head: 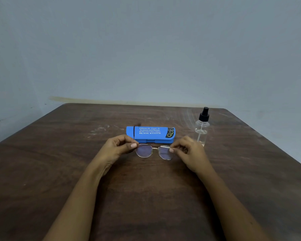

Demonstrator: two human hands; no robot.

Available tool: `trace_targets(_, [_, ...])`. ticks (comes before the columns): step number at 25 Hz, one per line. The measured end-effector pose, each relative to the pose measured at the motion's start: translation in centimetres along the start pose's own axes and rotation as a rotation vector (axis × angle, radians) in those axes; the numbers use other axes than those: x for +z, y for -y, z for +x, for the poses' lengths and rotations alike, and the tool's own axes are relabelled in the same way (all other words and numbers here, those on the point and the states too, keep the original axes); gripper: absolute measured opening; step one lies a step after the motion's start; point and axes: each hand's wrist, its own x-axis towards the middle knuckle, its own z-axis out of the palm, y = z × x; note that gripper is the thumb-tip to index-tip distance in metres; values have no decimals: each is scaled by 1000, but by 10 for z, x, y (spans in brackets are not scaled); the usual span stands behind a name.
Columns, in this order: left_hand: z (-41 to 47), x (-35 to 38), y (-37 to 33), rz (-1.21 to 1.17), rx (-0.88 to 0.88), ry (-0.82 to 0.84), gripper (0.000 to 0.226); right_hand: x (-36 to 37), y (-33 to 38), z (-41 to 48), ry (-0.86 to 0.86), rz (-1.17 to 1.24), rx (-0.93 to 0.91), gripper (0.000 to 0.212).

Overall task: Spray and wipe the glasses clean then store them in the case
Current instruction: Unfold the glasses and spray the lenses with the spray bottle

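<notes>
Pinching the glasses (144, 151) at both ends, left grip (119, 145) and right grip (189, 151) hold them mid desk (59, 153), case (150, 133) just at 12 o'clock, bottle (201, 127) at 2 o'clock; such close pinches could smear the lenses (164, 153), and letting one side go might twist them

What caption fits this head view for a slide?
Left hand and right hand hold glasses near closed blue case and spray bottle.

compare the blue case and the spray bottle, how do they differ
The blue glasses case lies flat and shut; the spray bottle stands upright. The case is opaque blue with printed text; the bottle is clear with a black nozzle. Both rest on the wooden table.
</notes>
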Motion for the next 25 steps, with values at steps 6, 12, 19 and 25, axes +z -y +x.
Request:
trace_targets(6, [0,0,-3,48,12,-46,13,3,4,-5,-20,-226,-82,9])
trace_targets(12, [1,-2,-3,144,3,-132,16,4,5,-6,-55,-160,-18,5])
trace_targets(19, [2,-4,0,142,12,-163,17,4,3,-3,-111,76,73,26])
trace_targets(25, [1,-3,0,183,25,-168,15,6,0,-2,-123,120,85,30])
